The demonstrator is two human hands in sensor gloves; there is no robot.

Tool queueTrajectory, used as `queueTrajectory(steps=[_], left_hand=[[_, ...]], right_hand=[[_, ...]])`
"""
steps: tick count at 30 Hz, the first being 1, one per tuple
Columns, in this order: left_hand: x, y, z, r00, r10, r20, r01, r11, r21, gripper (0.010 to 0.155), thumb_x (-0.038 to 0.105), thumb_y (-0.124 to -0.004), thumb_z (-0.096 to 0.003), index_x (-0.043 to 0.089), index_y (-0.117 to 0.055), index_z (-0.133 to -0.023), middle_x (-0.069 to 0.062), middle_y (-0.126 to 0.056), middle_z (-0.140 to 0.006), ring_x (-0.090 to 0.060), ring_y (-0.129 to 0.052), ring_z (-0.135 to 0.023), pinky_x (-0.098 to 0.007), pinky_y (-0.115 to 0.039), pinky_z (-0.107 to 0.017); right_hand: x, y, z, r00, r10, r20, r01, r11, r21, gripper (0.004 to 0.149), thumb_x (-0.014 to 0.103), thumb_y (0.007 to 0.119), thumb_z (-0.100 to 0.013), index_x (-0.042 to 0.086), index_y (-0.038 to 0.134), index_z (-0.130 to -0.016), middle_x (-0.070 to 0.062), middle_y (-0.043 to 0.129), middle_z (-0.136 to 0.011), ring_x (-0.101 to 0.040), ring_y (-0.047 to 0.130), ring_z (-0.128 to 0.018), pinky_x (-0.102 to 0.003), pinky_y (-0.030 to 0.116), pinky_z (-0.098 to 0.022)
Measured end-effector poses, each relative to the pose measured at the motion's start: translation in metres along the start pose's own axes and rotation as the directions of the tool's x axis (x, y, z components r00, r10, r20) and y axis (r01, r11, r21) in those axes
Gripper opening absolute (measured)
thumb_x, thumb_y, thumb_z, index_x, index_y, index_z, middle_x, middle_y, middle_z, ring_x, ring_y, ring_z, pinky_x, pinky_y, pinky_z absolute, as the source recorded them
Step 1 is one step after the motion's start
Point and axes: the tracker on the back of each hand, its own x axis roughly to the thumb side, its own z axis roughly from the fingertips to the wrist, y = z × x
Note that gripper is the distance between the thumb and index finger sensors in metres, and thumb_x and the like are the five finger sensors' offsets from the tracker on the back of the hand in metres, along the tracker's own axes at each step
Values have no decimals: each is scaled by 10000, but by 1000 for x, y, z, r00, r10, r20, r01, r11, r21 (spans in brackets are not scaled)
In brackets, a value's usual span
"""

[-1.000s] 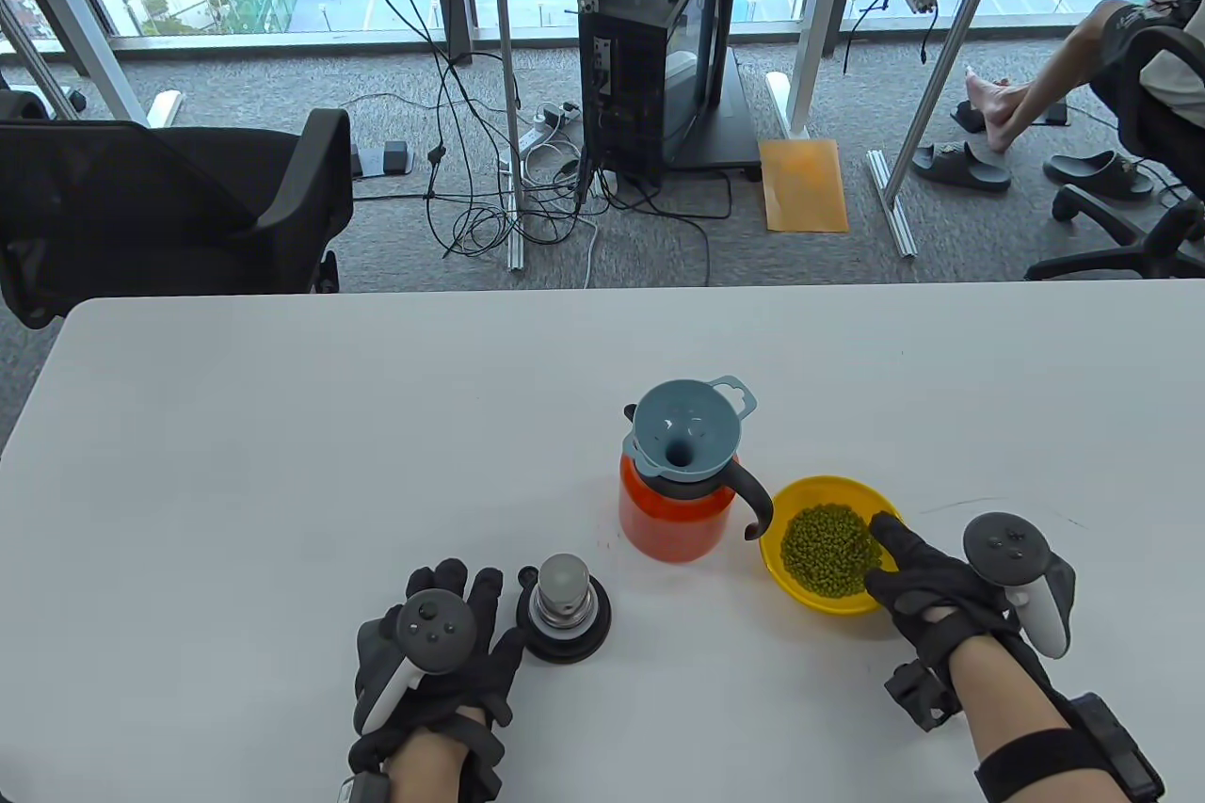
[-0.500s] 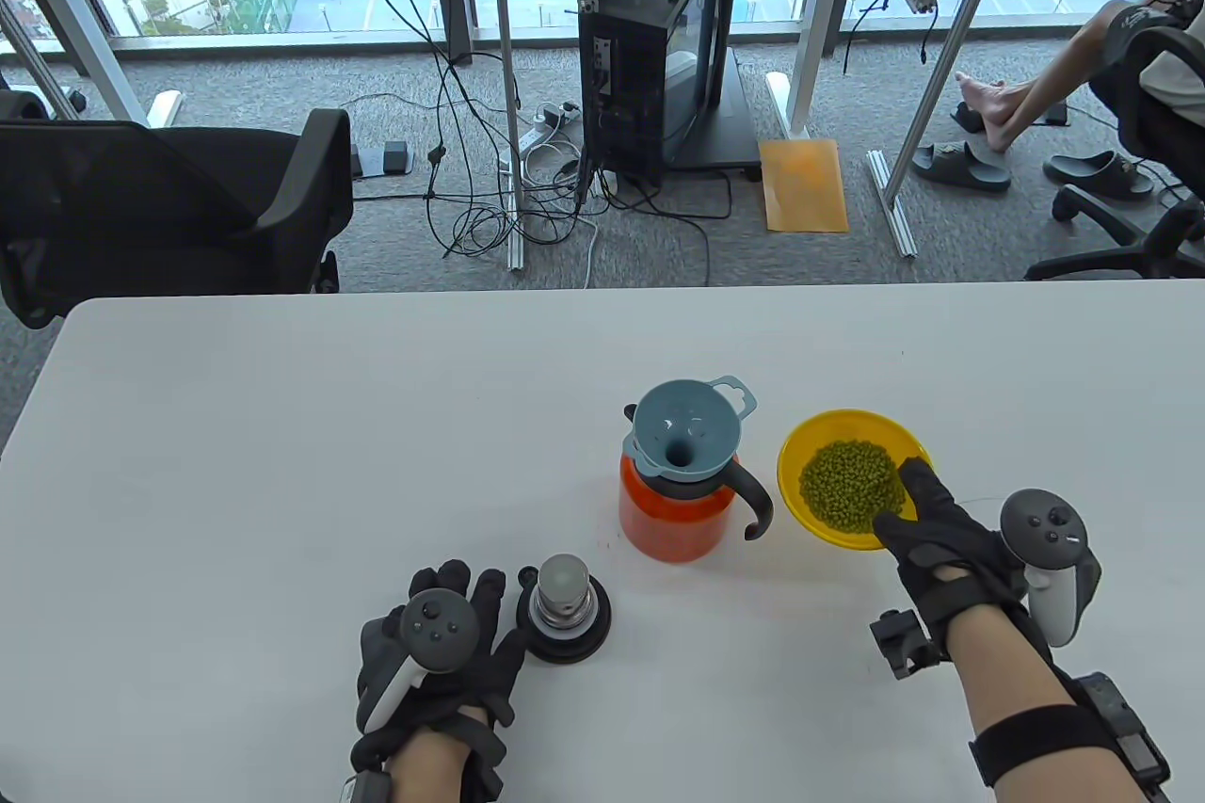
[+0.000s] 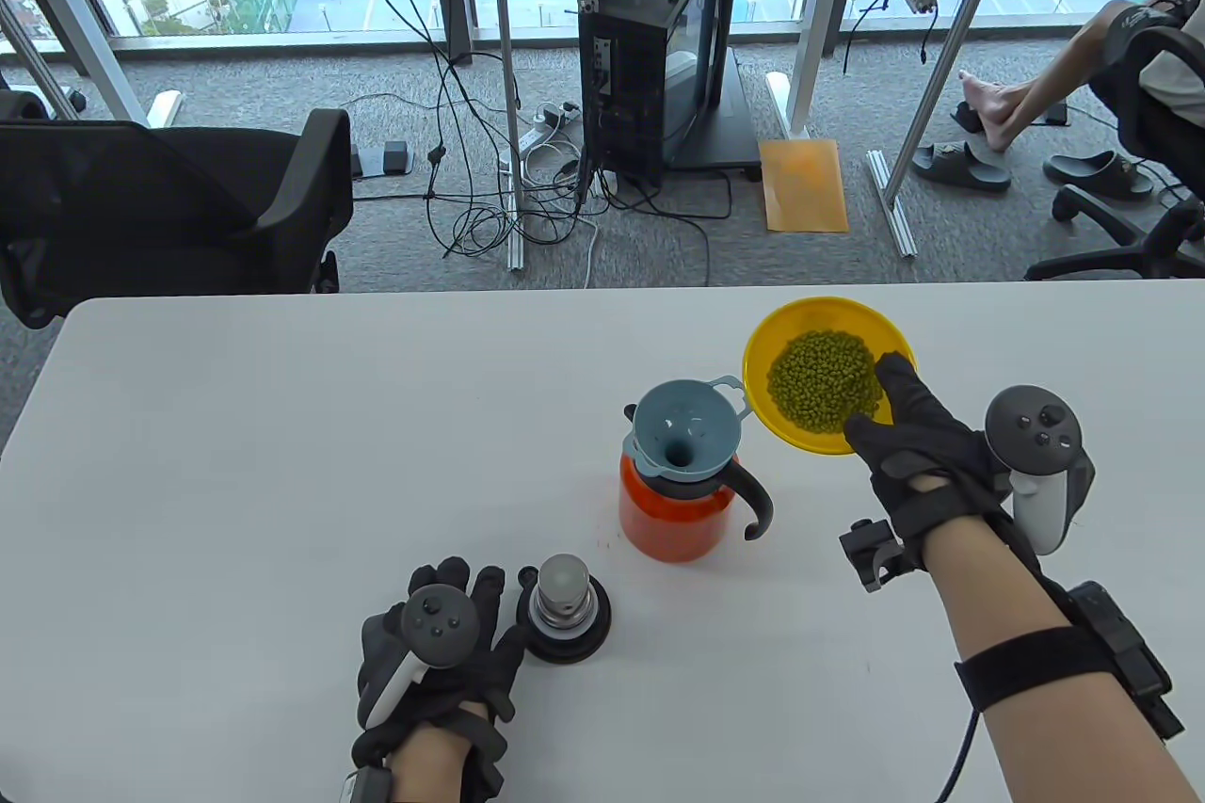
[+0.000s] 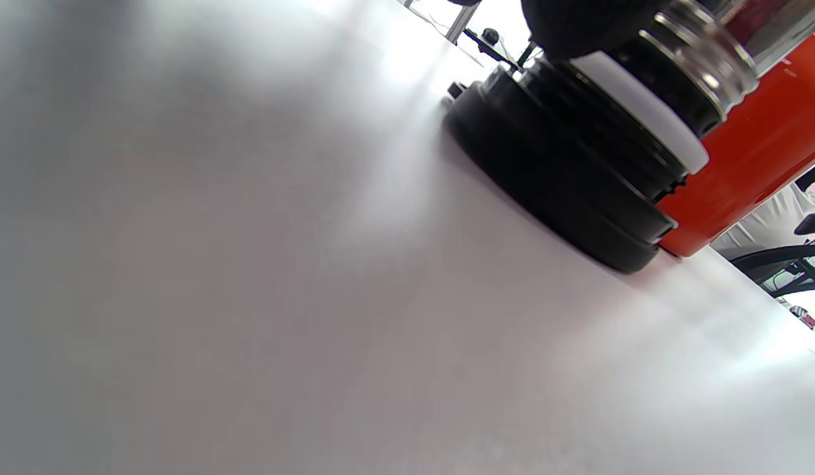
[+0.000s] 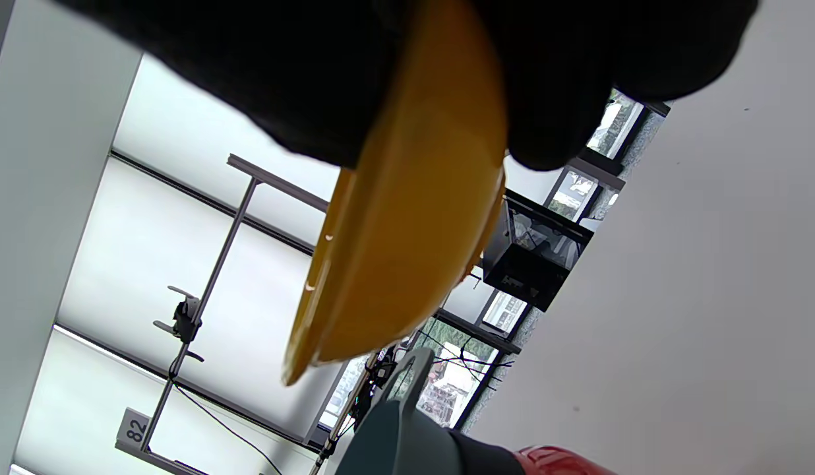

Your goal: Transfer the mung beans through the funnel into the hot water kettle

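Observation:
An orange kettle [image 3: 670,516] with a black handle stands mid-table, a blue-grey funnel [image 3: 685,434] seated in its mouth. My right hand [image 3: 918,450] grips the near rim of a yellow bowl [image 3: 764,408] of green mung beans [image 3: 821,379] and holds it raised just right of and above the funnel. The right wrist view shows the bowl's underside [image 5: 407,251] above the funnel edge [image 5: 401,422] and kettle [image 5: 559,462]. My left hand [image 3: 442,652] rests flat on the table beside the kettle's black and silver lid [image 3: 563,607], seen close in the left wrist view [image 4: 579,178].
The white table [image 3: 282,464] stretches far and left of the kettle. Beyond its far edge are a black chair [image 3: 169,210], cables on the carpet, a black cabinet [image 3: 650,40] and a seated person [image 3: 1130,59] at the right.
My right hand has lifted the bowl of beans off the table and carried it up and away, left towards the funnel. The left hand, lid and kettle have not moved.

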Motion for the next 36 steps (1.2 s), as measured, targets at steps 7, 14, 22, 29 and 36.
queueTrajectory(steps=[7, 14, 22, 29, 36], left_hand=[[1, 0, 0, 1000, 1, 1, -1, 1000, 1, 740, 517, -665, -479, 287, -338, -1102, -76, -65, -1138, -416, 7, -1036, -683, -97, -703], [1, 0, 0, 1000, 1, 5, -1, 1000, 3, 743, 518, -665, -479, 284, -336, -1103, -78, -66, -1138, -416, 7, -1036, -683, -97, -703], [1, 0, 0, 1000, 0, 6, 0, 1000, -1, 743, 518, -665, -479, 283, -336, -1102, -77, -66, -1138, -416, 7, -1036, -682, -97, -704], [2, 0, 0, 1000, -2, 7, 2, 1000, -2, 741, 519, -665, -479, 286, -337, -1102, -76, -67, -1138, -416, 6, -1036, -683, -98, -703], [2, 0, 0, 1000, 0, 5, 0, 1000, -3, 744, 521, -664, -478, 285, -336, -1103, -76, -65, -1139, -417, 7, -1036, -684, -97, -703]], right_hand=[[32, 27, -3, 996, 80, 41, -81, 996, 24, 752, 171, 886, -443, 22, 494, -1068, -338, 348, -1040, -563, 801, -758, -693, 638, -528], [39, 48, -2, 990, 125, 66, -128, 991, 43, 777, 178, 899, -439, 17, 475, -1071, -341, 321, -1040, -570, 791, -767, -695, 634, -530], [40, 56, 0, 970, 209, 122, -216, 975, 45, 844, 190, 927, -424, 5, 428, -1079, -355, 273, -1039, -587, 755, -784, -708, 608, -535], [43, 61, 0, 949, 266, 170, -277, 960, 43, 883, 166, 927, -416, -1, 379, -1087, -368, 213, -1037, -610, 698, -802, -728, 568, -541], [45, 70, 1, 891, 364, 271, -386, 922, 29, 943, 175, 943, -406, 14, 319, -1094, -359, 163, -1036, -610, 660, -819, -721, 554, -549]])
